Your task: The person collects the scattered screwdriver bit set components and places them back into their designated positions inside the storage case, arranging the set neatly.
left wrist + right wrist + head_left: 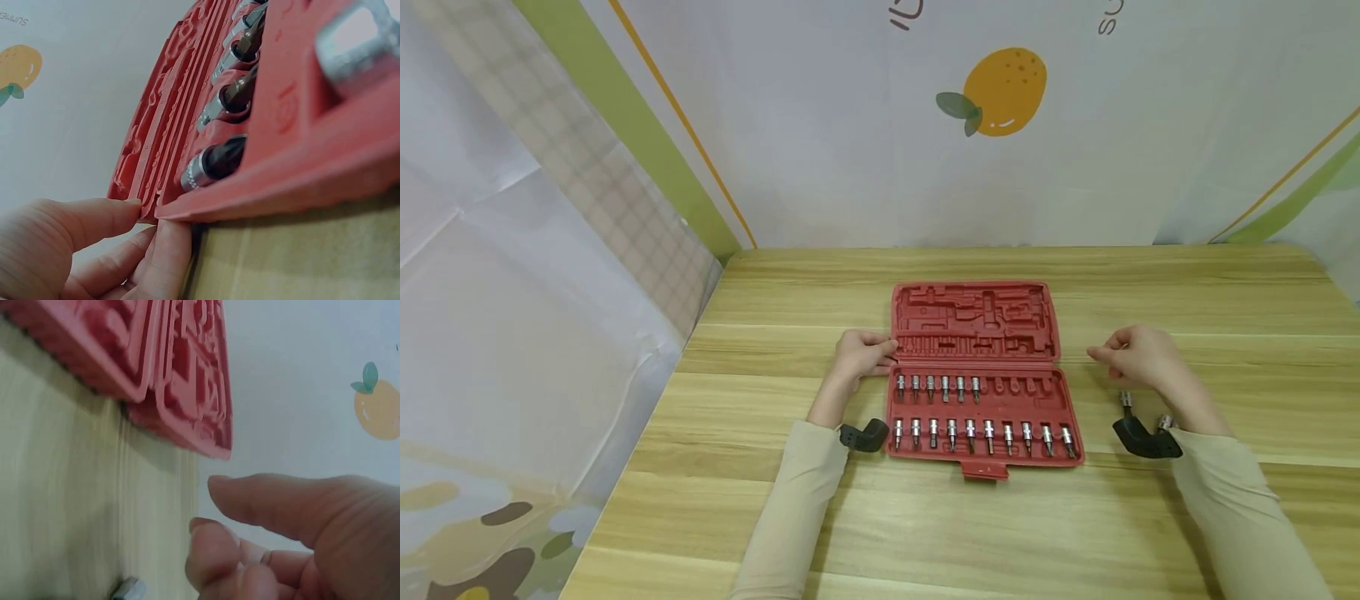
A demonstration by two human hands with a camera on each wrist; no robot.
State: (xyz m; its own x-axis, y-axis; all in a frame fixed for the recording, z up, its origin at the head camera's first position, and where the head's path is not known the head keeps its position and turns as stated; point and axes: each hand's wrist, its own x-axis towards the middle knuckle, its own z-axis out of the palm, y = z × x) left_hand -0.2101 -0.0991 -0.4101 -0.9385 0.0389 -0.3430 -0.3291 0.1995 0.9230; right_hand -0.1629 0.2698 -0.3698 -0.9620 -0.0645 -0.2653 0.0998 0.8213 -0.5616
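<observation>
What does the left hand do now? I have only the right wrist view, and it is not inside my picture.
Observer: The left hand grips the red case at its left edge, beside the hinge.
Operator: Thank you. How many bits lie in the back row of the case?
Observer: Six bits, all toward the left of that row.
Operator: I see one metal piece at my bottom edge. Is it the only loose one?
Observer: No, the head view shows two, both close to the black wrist mount.
</observation>
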